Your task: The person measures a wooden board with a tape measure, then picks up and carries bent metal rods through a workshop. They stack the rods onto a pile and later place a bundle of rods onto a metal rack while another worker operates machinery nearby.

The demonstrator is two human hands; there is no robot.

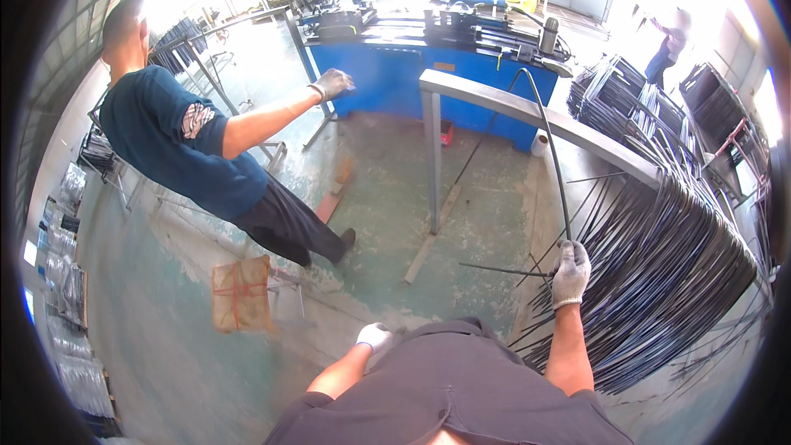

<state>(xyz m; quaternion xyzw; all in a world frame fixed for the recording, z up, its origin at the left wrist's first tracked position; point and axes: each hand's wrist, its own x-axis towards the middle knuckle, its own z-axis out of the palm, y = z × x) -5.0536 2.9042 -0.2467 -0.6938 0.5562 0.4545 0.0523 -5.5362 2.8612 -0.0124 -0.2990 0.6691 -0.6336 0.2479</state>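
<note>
My right hand (570, 274), in a pale work glove, is closed around a thin dark metal rod (560, 173). From my fist the rod rises and bends over near the top of a grey metal beam (494, 98). A thin straight length also sticks out to the left of this hand; I cannot tell whether it belongs to the same rod. Just right of the hand, a dense bundle of dark bent rods (659, 272) hangs from the beam. My left hand (375, 335), gloved too, is low beside my body, its fingers mostly hidden.
A co-worker (177, 136) stands at the left with a gloved hand stretched forward. Ahead is a blue machine bench (371, 78). A wrapped carton (241, 292) sits at the lower left. Further rod racks (634, 103) and another person (669, 41) are at the far right.
</note>
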